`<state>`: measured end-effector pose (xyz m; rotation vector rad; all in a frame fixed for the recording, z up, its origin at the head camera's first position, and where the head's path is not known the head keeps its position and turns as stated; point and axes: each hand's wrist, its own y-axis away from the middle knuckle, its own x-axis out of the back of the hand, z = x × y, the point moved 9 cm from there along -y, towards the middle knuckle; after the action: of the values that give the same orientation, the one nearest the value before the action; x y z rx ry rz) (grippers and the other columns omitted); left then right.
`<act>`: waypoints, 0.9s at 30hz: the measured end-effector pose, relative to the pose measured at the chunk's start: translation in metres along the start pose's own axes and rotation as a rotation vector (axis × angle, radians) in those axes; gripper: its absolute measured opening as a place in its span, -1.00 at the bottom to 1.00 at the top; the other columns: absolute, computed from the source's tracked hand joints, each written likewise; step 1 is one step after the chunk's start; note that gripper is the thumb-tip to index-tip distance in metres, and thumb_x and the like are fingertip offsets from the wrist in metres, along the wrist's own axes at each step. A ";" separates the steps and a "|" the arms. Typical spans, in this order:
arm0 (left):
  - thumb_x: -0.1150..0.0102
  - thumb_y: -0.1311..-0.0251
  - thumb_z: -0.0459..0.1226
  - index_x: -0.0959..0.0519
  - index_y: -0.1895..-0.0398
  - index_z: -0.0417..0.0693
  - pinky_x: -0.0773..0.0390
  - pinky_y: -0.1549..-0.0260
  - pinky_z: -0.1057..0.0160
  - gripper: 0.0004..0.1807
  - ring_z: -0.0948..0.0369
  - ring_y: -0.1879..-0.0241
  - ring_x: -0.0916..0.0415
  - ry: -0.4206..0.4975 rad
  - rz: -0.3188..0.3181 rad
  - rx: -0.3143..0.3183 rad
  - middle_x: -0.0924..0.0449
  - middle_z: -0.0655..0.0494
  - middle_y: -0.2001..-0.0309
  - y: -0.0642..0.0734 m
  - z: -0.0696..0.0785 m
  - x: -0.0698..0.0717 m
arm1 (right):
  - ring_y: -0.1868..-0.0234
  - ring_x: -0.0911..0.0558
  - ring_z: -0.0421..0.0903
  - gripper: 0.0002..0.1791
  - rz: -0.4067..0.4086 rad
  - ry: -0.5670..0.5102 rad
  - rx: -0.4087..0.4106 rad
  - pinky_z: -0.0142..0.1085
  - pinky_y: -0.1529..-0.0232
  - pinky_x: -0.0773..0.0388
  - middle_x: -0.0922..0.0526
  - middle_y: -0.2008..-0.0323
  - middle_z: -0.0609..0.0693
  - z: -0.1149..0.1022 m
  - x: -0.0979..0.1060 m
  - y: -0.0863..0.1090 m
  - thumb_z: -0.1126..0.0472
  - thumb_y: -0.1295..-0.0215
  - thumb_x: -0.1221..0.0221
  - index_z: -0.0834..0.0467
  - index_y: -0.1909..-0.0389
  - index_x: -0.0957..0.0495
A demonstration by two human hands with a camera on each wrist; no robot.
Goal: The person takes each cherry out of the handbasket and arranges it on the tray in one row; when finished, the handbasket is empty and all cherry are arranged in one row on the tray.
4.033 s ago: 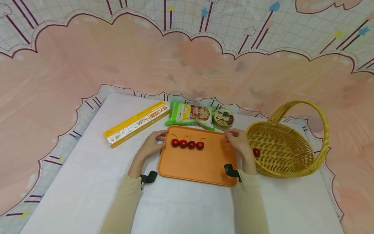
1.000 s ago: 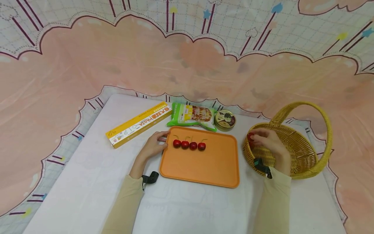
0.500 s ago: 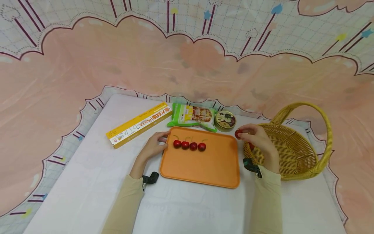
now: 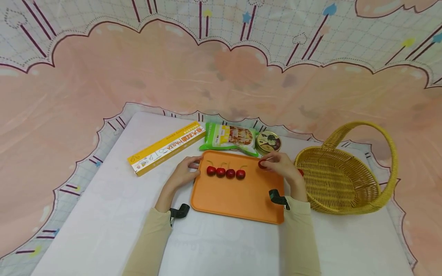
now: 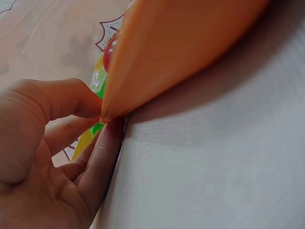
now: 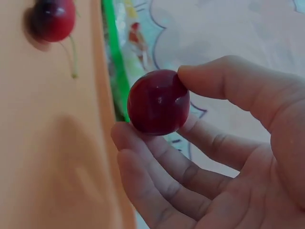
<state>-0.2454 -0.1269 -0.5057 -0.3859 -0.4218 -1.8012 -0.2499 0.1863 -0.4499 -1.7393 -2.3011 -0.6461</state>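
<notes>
My right hand pinches a dark red cherry between thumb and fingers, over the right part of the orange tray. No stem shows on this cherry in the right wrist view. Several cherries with green stems stand in a row on the tray's upper left; the rightmost cherry is nearest the right hand. At the tray's left edge, my left hand grips the rim, thumb above and fingers below, as the left wrist view shows. Another cherry peeks out beside the right wrist, at the basket's left side.
A yellow wicker basket with a tall handle stands right of the tray. Behind the tray lie a green-and-white food packet and a round tin. A yellow pasta box lies at an angle to the back left.
My right hand went from the tray's right edge to the basket, took a cherry there, and has carried it left over the tray. The left hand stays at the tray's edge.
</notes>
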 end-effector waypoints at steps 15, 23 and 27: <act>-0.17 -0.15 -0.42 -0.44 -0.33 -0.19 -0.51 -0.06 0.00 -0.40 -0.04 -0.04 -0.52 -0.001 0.001 0.017 -0.45 -0.17 -0.16 0.000 -0.001 -0.001 | 0.40 -0.62 -0.17 -0.68 0.048 0.110 -0.150 -0.38 0.35 -0.51 -0.73 0.35 0.08 0.024 -0.024 -0.010 0.15 -0.31 -0.25 0.37 0.15 -0.65; -0.16 -0.15 -0.43 -0.43 -0.34 -0.19 -0.52 -0.05 0.00 -0.39 -0.04 -0.04 -0.52 0.013 -0.006 0.021 -0.45 -0.18 -0.16 0.001 0.000 -0.001 | 0.48 -0.62 -0.16 -0.70 0.064 0.142 -0.192 -0.38 0.42 -0.55 -0.71 0.43 0.05 0.031 -0.035 -0.012 0.12 -0.26 -0.29 0.33 0.26 -0.66; -0.16 -0.15 -0.43 -0.43 -0.34 -0.19 -0.51 -0.06 -0.01 -0.40 -0.04 -0.04 -0.52 0.019 -0.005 0.023 -0.45 -0.18 -0.16 0.001 0.000 -0.001 | 0.49 -0.60 -0.16 -0.71 0.059 0.144 -0.201 -0.37 0.42 -0.56 -0.72 0.44 0.04 0.031 -0.038 -0.012 0.12 -0.25 -0.30 0.31 0.26 -0.71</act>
<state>-0.2442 -0.1266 -0.5062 -0.3518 -0.4299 -1.8021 -0.2460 0.1644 -0.4954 -1.7718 -2.1438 -0.9865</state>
